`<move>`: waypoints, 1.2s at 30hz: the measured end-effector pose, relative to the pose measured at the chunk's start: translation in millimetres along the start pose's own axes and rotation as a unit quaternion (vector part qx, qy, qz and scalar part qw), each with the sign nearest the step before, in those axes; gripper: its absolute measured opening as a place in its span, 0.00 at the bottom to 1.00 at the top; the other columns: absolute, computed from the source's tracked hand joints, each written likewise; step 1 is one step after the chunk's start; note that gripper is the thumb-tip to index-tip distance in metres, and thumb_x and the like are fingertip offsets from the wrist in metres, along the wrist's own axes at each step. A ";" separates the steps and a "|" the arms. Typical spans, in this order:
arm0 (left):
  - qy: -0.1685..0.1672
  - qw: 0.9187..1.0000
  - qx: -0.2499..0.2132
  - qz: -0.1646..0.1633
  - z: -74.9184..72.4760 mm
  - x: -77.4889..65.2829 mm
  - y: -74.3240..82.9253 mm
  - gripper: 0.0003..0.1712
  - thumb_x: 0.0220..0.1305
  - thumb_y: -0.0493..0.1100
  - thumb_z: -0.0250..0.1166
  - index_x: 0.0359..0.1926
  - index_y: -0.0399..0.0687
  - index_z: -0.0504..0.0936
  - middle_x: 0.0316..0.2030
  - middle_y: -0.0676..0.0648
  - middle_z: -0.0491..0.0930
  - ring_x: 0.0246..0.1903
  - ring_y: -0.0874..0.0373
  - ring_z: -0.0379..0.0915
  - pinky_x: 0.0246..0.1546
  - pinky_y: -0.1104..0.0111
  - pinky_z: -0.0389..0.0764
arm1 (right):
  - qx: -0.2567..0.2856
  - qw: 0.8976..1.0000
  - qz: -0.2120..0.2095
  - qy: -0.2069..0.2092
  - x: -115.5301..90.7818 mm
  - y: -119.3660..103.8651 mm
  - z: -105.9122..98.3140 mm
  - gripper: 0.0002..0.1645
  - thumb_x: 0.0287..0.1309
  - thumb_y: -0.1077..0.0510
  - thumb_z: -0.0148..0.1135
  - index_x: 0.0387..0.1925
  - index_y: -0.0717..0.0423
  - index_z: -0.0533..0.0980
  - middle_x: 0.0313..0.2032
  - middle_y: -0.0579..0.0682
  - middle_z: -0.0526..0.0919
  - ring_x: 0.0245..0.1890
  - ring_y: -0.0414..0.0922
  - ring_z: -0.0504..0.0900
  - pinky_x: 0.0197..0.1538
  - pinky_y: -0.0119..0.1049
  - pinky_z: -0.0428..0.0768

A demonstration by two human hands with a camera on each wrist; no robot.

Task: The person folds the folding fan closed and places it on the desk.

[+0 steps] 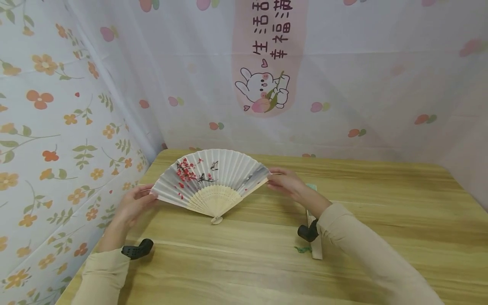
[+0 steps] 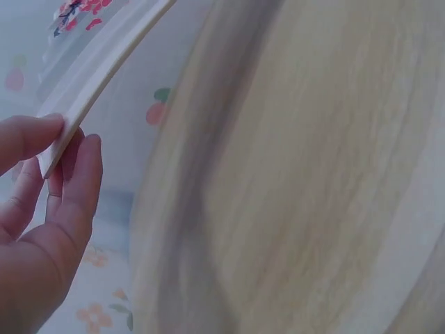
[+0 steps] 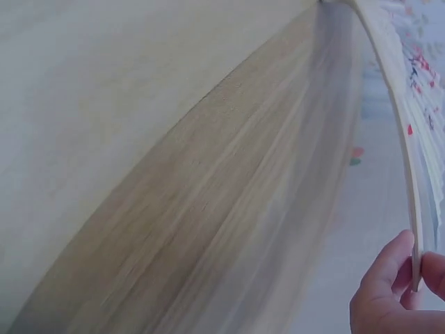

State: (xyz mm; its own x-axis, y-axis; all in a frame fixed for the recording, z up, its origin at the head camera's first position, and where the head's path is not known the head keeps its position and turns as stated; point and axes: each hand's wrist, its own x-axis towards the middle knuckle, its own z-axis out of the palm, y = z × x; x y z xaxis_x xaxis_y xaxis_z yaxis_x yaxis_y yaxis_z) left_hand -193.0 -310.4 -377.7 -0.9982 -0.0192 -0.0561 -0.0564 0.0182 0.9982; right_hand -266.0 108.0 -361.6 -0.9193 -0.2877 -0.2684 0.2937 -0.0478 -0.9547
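Note:
A folding fan (image 1: 225,167) is spread wide, its pale pleated leaf painted with red blossoms and small birds. Its light ribs meet at a pivot at the bottom, near the tabletop. My left hand (image 1: 134,204) pinches the left end of the leaf; in the left wrist view the thumb lies on one face and the fingers (image 2: 83,174) behind the edge. At the opposite end, my right hand (image 1: 285,183) pinches the outer guard rib, which the right wrist view shows between thumb and fingers (image 3: 389,268).
Under my right forearm lies a narrow, pale, stick-like object (image 1: 316,248) with a green cord (image 1: 303,249) beside it. The wooden table (image 1: 228,262) ends at a patterned curtain (image 1: 343,84) behind and a floral cloth (image 1: 45,127) on the left. Each wrist wears a black camera mount (image 1: 139,249).

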 end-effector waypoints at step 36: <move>-0.069 0.994 -0.019 0.080 75.8 -1.8 32.4 0.07 0.59 0.36 0.58 0.40 0.46 0.77 0.35 0.55 0.76 0.38 0.66 0.74 0.44 0.76 0.72 | 0.001 0.996 -0.087 -0.021 -84.6 -28.4 -79.8 0.15 0.58 0.63 0.53 0.47 0.60 0.64 0.38 0.48 0.75 0.38 0.42 0.77 0.47 0.32 0.75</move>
State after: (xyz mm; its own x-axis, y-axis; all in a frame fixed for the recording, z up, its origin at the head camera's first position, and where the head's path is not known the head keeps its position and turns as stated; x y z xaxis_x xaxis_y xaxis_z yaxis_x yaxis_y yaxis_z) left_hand -194.4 -234.0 -346.7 -0.9874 0.1184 0.1046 0.1019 -0.0287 0.9944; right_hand -217.5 210.1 -322.0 -0.9447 -0.3142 -0.0942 0.1321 -0.1018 -0.9860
